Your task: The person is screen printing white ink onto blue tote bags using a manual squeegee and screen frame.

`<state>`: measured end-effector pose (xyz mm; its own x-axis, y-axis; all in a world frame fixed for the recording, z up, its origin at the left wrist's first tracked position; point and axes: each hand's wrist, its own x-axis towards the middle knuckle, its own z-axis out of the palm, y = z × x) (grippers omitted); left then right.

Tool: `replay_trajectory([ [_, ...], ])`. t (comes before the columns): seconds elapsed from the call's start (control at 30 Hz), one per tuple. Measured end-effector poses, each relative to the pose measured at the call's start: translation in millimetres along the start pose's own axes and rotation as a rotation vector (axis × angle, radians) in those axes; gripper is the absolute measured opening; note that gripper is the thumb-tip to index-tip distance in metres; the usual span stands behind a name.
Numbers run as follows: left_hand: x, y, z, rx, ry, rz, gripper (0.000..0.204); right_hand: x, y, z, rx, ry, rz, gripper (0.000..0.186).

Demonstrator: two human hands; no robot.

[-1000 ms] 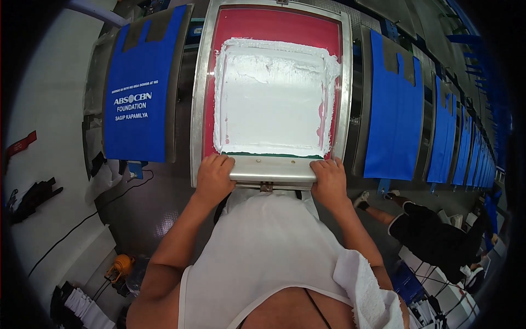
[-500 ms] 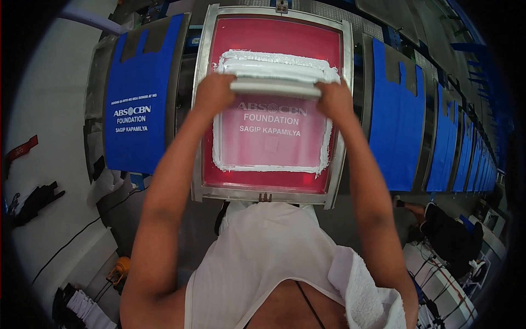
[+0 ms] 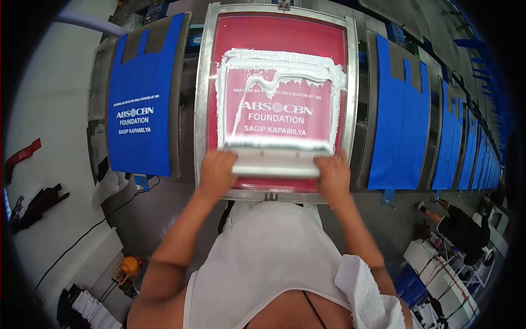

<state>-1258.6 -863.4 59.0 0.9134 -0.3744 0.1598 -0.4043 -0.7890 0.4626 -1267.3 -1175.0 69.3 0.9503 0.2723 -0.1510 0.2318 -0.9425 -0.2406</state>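
the left hand (image 3: 218, 169) is gripping the left end of the squeegee (image 3: 278, 164), and the right hand (image 3: 333, 173) is gripping its right end; both are holding firmly with curled fingers, the thumbs being hidden. the squeegee is lying crosswise on the red screen (image 3: 279, 33), near the person's end, inside the metal frame (image 3: 201, 118). white ink (image 3: 279, 60) is bordering the pale lettered panel, forming a ragged curl across its top and a band along the squeegee's far edge. a printed blue cloth (image 3: 143, 153) is lying left of the frame; plain blue ones (image 3: 397, 137) are lying in a row to the right. a white towel (image 3: 364, 290) is draping the person's right shoulder.
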Motion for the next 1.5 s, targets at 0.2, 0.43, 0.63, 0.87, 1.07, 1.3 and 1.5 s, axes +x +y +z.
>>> replay_trajectory([
  [0.2,181,-69,-19,0.174,-0.071,-0.111,0.023,183,47,-43,-0.197,0.083,-0.067,0.036],
  [0.43,120,-31,-49,0.102,-0.343,-0.259,0.035,99,27,-66,-0.122,-0.027,-0.073,0.038],
  [0.63,-36,16,-10,-0.034,-0.118,-0.047,0.033,-39,-16,-12,0.021,-0.114,-0.027,0.043],
  [0.87,138,-52,-16,0.084,-0.183,-0.22,0.033,138,37,-30,-0.171,-0.03,-0.035,0.038],
  [1.07,229,-73,-42,0.097,-0.221,-0.212,0.032,227,55,-84,-0.08,-0.102,-0.004,0.046],
  [1.3,130,-23,-67,0.096,0.449,-0.061,0.035,261,63,-137,0.046,-0.034,-0.162,0.036],
  [1.5,-77,64,33,-0.749,-0.848,-0.74,0.039,285,65,-107,-0.089,-0.255,-0.146,0.049],
])
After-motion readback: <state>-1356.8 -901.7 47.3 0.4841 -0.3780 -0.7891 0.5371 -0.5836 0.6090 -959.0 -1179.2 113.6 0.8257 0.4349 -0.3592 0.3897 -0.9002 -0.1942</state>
